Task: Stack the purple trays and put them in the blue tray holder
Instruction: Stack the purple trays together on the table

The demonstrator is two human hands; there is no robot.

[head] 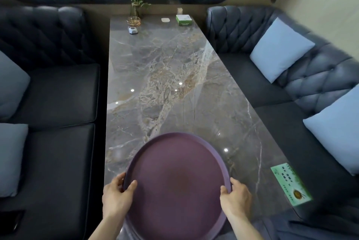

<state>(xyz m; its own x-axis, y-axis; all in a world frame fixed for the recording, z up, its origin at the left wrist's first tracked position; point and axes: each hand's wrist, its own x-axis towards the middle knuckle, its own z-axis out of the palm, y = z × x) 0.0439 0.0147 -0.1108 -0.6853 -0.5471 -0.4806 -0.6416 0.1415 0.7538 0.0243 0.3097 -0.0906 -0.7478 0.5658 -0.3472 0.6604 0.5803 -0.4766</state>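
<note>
A round purple tray [175,177] is at the near end of the marble table [169,76], its near part reaching past the table's front edge. My left hand [115,196] grips its left rim, thumb over the top. My right hand [236,198] grips the right rim the same way. A second rim edge shows under the tray at the bottom, so it may be a stack; I cannot tell how many. No blue tray holder is in view.
Dark tufted sofas flank the table, with pale cushions [280,49] on the right one. At the far end stand a small plant [137,4], a glass bowl [133,20] and a green box [183,20]. A green sticker [290,183] lies near the right front corner.
</note>
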